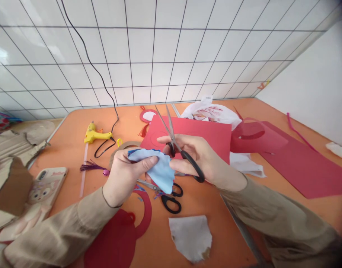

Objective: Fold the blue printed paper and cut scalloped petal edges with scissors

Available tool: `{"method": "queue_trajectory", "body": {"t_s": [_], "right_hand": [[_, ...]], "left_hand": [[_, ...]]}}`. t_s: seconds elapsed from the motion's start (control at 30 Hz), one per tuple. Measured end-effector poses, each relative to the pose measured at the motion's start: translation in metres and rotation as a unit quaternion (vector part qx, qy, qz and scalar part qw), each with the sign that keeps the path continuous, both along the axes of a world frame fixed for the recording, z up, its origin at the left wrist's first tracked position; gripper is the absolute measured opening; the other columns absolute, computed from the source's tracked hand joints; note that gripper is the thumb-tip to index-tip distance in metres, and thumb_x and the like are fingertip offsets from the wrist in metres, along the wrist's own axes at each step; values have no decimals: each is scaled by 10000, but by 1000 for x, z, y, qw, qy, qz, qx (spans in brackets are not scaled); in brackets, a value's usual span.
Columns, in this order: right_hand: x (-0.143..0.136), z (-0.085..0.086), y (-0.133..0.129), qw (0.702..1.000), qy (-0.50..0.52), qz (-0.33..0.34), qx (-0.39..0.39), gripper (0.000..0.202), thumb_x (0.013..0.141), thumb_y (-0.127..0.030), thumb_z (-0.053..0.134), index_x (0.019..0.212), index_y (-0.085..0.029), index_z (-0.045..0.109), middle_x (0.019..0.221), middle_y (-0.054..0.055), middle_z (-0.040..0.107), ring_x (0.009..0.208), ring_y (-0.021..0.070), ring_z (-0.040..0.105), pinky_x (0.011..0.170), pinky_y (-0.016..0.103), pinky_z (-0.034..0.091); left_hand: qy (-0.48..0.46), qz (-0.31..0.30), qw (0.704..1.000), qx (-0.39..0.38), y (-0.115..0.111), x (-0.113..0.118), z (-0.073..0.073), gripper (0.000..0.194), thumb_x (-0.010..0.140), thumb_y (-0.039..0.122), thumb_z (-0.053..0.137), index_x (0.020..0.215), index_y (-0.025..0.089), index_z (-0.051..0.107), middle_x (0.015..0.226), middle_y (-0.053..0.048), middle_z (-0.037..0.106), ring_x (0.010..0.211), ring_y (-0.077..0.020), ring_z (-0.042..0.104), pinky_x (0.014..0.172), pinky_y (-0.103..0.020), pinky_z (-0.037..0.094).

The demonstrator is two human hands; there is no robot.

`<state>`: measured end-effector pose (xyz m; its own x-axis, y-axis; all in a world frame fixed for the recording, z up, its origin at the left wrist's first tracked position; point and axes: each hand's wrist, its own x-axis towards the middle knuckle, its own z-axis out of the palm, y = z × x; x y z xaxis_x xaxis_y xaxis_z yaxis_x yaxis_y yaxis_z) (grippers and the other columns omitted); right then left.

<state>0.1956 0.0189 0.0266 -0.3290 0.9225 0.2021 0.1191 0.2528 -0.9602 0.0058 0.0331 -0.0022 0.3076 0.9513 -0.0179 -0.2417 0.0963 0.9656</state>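
My left hand (128, 169) pinches a light blue piece of fabric (161, 169) with a wavy edge and darker blue along its top. In my right hand (197, 152) is a pair of scissors (171, 130) with black handles, its blades parted and pointing up and away from the fabric. Part of the near handle loop is hidden by my fingers. Below the fabric, a second pair of scissors (171, 203) lies on the orange table, its blades partly covered. Small blue scraps (140, 188) lie beside it, over a red ring-shaped cutout (147, 208).
A yellow glue gun (98, 134) with a black cord lies at the back left. Red sheets (187, 130) and a white plastic bag (211, 111) occupy the back right. A phone (45, 190), cardboard (14, 182) and a purple tassel (91, 166) are at left; a whitish scrap (191, 236) lies in front.
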Motion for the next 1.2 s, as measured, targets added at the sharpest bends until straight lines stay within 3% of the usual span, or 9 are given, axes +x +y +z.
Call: {"method": "queue_trajectory", "body": {"t_s": [0.23,0.43,0.57,0.8,1.03,1.2], "right_hand": [[-3,-9,4,997,36,-48,-47,355,697,-157,690,1045,-204,635,756,-4,609,634,131,575,524,255,472],[-2,-6,5,995,59,-52,63,466,663,-55,672,1068,-281,627,832,14,604,816,181,582,662,310,523],[-2,-7,6,995,58,-48,68,436,685,-85,699,1071,-275,626,849,14,610,832,178,588,710,324,532],[-1,-4,3,996,65,-59,-22,279,740,-252,691,1011,-215,632,775,9,633,704,160,618,635,312,522],[-9,-12,0,997,51,-55,-30,356,647,-84,687,989,-173,639,691,-35,594,639,120,585,638,279,490],[-13,-15,3,994,55,-69,-62,329,628,-73,635,941,-172,647,643,-57,557,541,78,503,515,228,417]], "left_hand": [[-29,-13,999,-22,2,4,7,188,618,284,866,585,153,735,484,7,626,424,-90,530,429,-202,446],[-44,-112,989,-89,4,4,13,304,685,291,818,473,135,665,502,-18,611,446,-83,522,449,-201,448],[-49,-96,989,-105,3,4,11,254,664,275,835,509,137,688,489,-4,608,433,-81,537,447,-192,455],[-30,-44,995,-82,3,3,4,162,620,241,863,611,142,735,523,3,660,420,-72,554,388,-149,438],[56,-47,996,-60,0,3,4,171,650,255,837,626,139,713,523,-2,663,411,-107,567,388,-200,472],[42,-67,993,-84,1,3,3,165,651,269,836,644,146,727,507,8,642,391,-85,524,383,-191,442]]}}
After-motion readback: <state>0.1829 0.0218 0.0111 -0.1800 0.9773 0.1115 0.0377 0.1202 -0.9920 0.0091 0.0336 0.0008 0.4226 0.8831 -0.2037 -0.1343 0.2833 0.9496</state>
